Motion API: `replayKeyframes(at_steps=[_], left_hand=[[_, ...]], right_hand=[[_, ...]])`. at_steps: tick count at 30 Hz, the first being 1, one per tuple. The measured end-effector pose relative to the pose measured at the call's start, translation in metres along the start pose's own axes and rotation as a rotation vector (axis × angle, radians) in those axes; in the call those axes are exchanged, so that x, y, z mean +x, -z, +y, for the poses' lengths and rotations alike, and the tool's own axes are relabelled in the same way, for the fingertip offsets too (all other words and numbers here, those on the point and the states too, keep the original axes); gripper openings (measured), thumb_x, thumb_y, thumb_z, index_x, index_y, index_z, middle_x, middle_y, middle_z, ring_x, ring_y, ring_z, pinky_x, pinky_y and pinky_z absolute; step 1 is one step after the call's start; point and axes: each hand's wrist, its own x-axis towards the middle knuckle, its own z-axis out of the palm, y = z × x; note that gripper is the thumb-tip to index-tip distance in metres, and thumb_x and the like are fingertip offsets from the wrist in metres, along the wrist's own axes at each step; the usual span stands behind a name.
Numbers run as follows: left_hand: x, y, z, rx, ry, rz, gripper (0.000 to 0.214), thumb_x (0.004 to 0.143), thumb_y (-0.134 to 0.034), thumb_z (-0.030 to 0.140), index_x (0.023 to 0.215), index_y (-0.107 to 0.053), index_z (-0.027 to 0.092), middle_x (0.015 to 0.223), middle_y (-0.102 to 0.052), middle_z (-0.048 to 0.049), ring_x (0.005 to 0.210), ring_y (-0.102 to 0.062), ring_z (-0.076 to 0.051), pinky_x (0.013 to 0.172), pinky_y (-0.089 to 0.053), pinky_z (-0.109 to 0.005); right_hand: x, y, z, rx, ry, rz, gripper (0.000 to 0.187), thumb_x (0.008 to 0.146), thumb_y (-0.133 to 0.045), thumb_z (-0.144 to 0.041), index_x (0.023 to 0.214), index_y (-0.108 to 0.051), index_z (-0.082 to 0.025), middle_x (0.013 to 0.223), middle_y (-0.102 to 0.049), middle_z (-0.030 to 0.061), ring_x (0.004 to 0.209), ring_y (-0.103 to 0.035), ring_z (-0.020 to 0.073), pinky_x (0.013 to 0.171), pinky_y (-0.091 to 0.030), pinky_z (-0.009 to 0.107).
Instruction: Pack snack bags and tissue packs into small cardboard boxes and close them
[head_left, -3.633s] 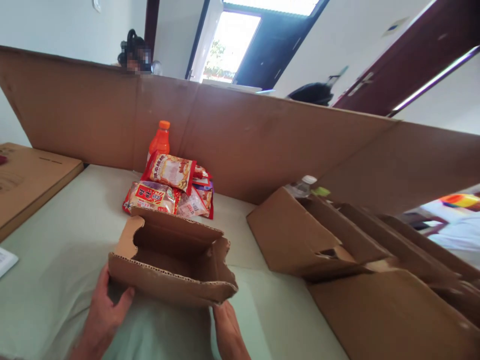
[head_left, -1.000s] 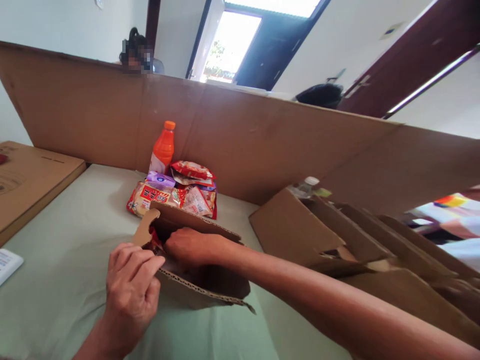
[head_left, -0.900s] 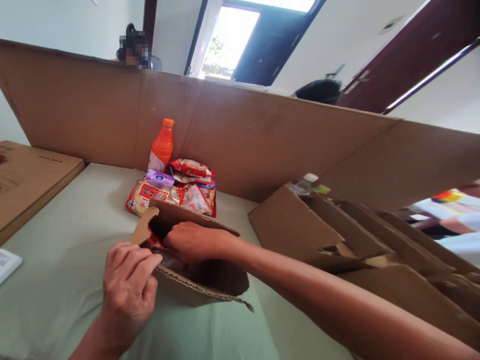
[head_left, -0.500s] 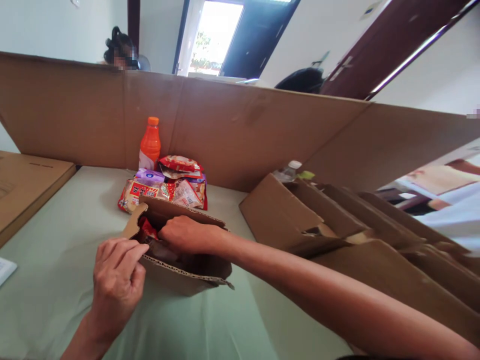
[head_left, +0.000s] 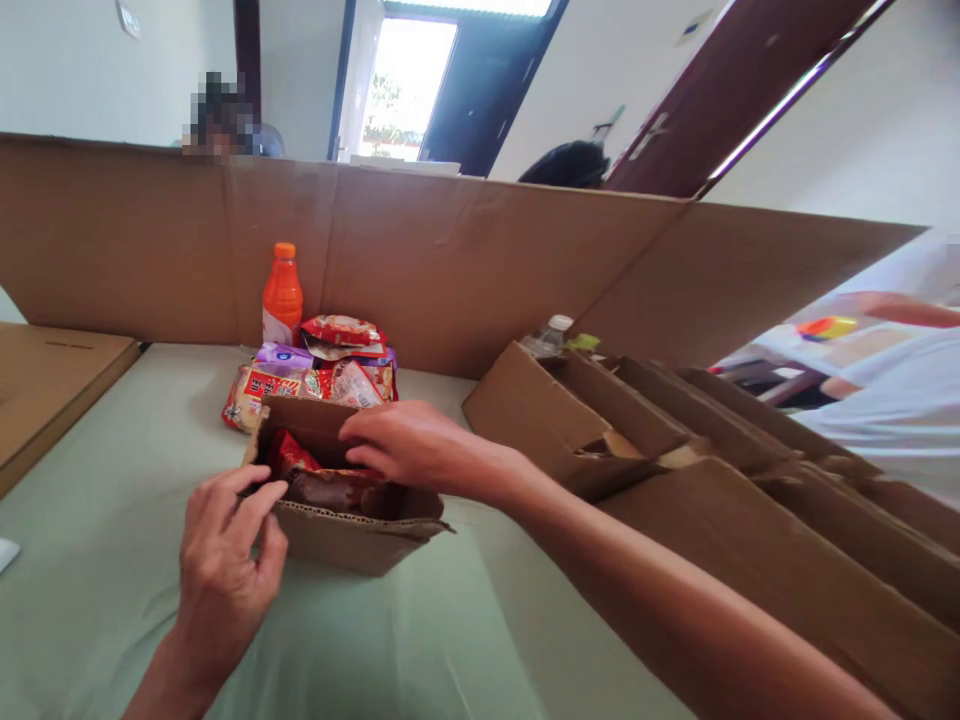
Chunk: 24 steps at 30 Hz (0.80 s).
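Observation:
A small open cardboard box (head_left: 337, 540) stands on the green cloth in front of me. Inside it lie a red snack packet (head_left: 291, 452) and a brown packet (head_left: 337, 492). My left hand (head_left: 229, 545) is at the box's near left corner, its fingertips over the rim and its thumb outside, holding it loosely. Above the box's far side hovers my right hand (head_left: 401, 445), fingers apart and nothing visible in them. Just behind the box are several snack bags, among them a red and yellow one (head_left: 262, 395), a purple packet (head_left: 283, 357) and a red bag (head_left: 343, 332).
An orange drink bottle (head_left: 283, 300) stands upright behind the snacks. Tall cardboard panels (head_left: 450, 270) close off the back. Cardboard compartments (head_left: 540, 420) fill the right, with a clear bottle (head_left: 550, 335) in one. A flat carton (head_left: 60, 380) lies left. People are beyond the panels.
My right hand has lifted up from deep inside the box and its fingers have loosened, uncovering the packets. My left hand stays at the same corner. The whole view has shifted a little.

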Motion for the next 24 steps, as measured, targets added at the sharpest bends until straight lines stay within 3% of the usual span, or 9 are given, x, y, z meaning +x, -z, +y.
replayKeyframes(at_steps=[3,5,7,10,13,15,18,22,24], left_hand=[[-0.007,0.006,-0.011,-0.031,0.093,0.059,0.035,0.087,-0.063,0.010,0.121,-0.060,0.018,0.129,-0.057,-0.0124,0.117,-0.058,-0.024,0.102,-0.046,-0.039],[-0.012,0.007,-0.018,-0.106,0.174,0.017,0.043,0.088,-0.065,0.020,0.130,-0.054,0.020,0.134,-0.055,-0.0122,0.123,-0.056,-0.025,0.106,-0.045,-0.039],[-0.017,0.006,-0.025,-0.211,0.263,-0.104,0.050,0.090,-0.064,0.028,0.137,-0.049,0.022,0.134,-0.058,-0.0102,0.123,-0.058,-0.024,0.106,-0.047,-0.039],[-0.020,-0.001,-0.032,-0.310,0.366,-0.231,0.052,0.091,-0.061,0.036,0.140,-0.045,0.025,0.124,-0.067,-0.0068,0.115,-0.064,-0.022,0.101,-0.051,-0.037],[-0.020,-0.006,-0.035,-0.308,0.448,-0.203,0.049,0.094,-0.058,0.041,0.138,-0.047,0.025,0.116,-0.072,-0.0055,0.107,-0.068,-0.021,0.096,-0.054,-0.036],[-0.019,-0.008,-0.034,-0.268,0.499,-0.180,0.046,0.095,-0.056,0.043,0.136,-0.050,0.025,0.110,-0.074,-0.0045,0.099,-0.071,-0.020,0.087,-0.058,-0.033],[-0.016,-0.009,-0.029,-0.148,0.502,-0.119,0.043,0.093,-0.058,0.044,0.130,-0.056,0.024,0.105,-0.074,-0.0042,0.091,-0.072,-0.020,0.079,-0.060,-0.031],[-0.011,-0.016,-0.025,-0.076,0.359,-0.053,0.038,0.093,-0.058,0.034,0.129,-0.056,0.021,0.118,-0.068,-0.0085,0.107,-0.067,-0.022,0.095,-0.057,-0.038],[-0.008,-0.021,-0.027,-0.069,0.317,-0.058,0.036,0.094,-0.056,0.030,0.129,-0.056,0.021,0.127,-0.061,-0.0109,0.116,-0.063,-0.024,0.102,-0.053,-0.042]], right_hand=[[-0.057,-0.002,0.021,0.269,-0.114,0.418,0.023,0.097,-0.053,-0.031,0.091,-0.071,-0.019,0.086,-0.076,0.0041,0.074,-0.068,0.0156,0.069,-0.051,0.025],[-0.089,-0.018,0.027,0.382,-0.139,0.515,0.027,0.097,-0.053,-0.040,0.096,-0.071,-0.020,0.088,-0.076,0.0048,0.073,-0.069,0.0166,0.067,-0.054,0.026],[-0.106,-0.045,0.023,0.416,-0.090,0.536,0.036,0.095,-0.055,-0.048,0.117,-0.068,-0.021,0.106,-0.076,0.0084,0.089,-0.071,0.0214,0.075,-0.058,0.032],[-0.101,-0.089,0.004,0.344,-0.018,0.608,0.046,0.092,-0.062,-0.044,0.133,-0.059,-0.023,0.120,-0.072,0.0112,0.109,-0.067,0.0273,0.089,-0.057,0.043],[-0.083,-0.120,-0.012,0.311,-0.048,0.739,0.039,0.092,-0.062,-0.031,0.131,-0.057,-0.024,0.113,-0.072,0.0100,0.107,-0.066,0.0264,0.089,-0.057,0.043],[-0.077,-0.132,-0.015,0.335,-0.101,0.818,0.047,0.092,-0.063,-0.029,0.137,-0.050,-0.024,0.118,-0.070,0.0105,0.107,-0.067,0.0257,0.089,-0.057,0.042],[-0.078,-0.136,-0.010,0.349,-0.164,0.872,0.061,0.091,-0.066,-0.035,0.146,-0.041,-0.026,0.135,-0.059,0.0139,0.113,-0.065,0.0267,0.094,-0.056,0.045],[-0.074,-0.123,0.008,0.309,-0.199,0.914,0.073,0.089,-0.067,-0.045,0.152,-0.033,-0.029,0.157,-0.034,0.0158,0.137,-0.046,0.0349,0.100,-0.051,0.055],[-0.065,-0.112,0.020,0.290,-0.202,0.919,0.081,0.089,-0.065,-0.050,0.156,-0.024,-0.028,0.160,-0.030,0.0164,0.144,-0.036,0.0367,0.105,-0.046,0.059]])
